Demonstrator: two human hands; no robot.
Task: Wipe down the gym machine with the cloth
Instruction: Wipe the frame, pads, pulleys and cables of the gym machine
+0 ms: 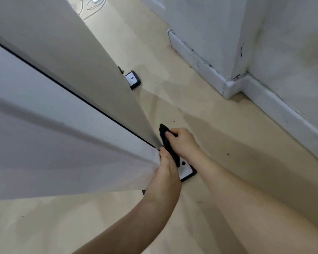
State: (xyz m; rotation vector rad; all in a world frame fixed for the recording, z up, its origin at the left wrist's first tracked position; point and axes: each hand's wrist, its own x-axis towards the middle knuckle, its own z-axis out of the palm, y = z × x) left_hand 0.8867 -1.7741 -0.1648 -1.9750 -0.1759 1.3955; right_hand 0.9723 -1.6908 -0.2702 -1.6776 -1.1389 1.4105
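Down at the bottom corner of the gym machine (84, 99), right hand (182, 142) clutching black cloth (170, 150) up top, left hand (168, 166) gripping its lower end

Head camera looks steeply down, seemingly close, at floor (218, 125).

a pale beige smooth floor (209, 110) meets a scuffed white skirting board (196, 59). loose white cables (92, 6) lie on the floor's far end.

- I get soft, even light, brightest at the top by the cables (92, 6).
- Broad, faint shadows cross the floor (218, 136).
- The near machine panel (44, 143) is blurred, and straight edges bow.
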